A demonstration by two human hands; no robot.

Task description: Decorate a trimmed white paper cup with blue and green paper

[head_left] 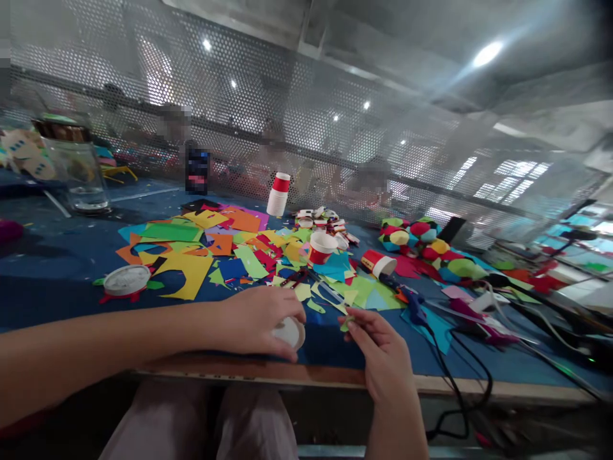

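Observation:
My left hand (261, 322) curls around a white paper cup (288, 333) lying near the table's front edge; its round opening faces me, and my palm hides the rest. To its right, my right hand (383, 348) pinches a small green paper piece (345, 324) between thumb and fingers, apart from the cup. Scissors (330, 291) lie on the scraps just beyond my hands. Farther left sits a cut-down cup (127, 280) with red and green paper bits sticking out from its base.
Coloured paper scraps (239, 249) cover the table's middle. A red-and-white cup (322, 248) stands among them, another cup (378, 262) lies tipped, and stacked cups (278, 194) rise behind. Right are a blue glue gun (416, 306), a purple glue gun (479, 322) and cords. A glass jar (79, 169) stands left.

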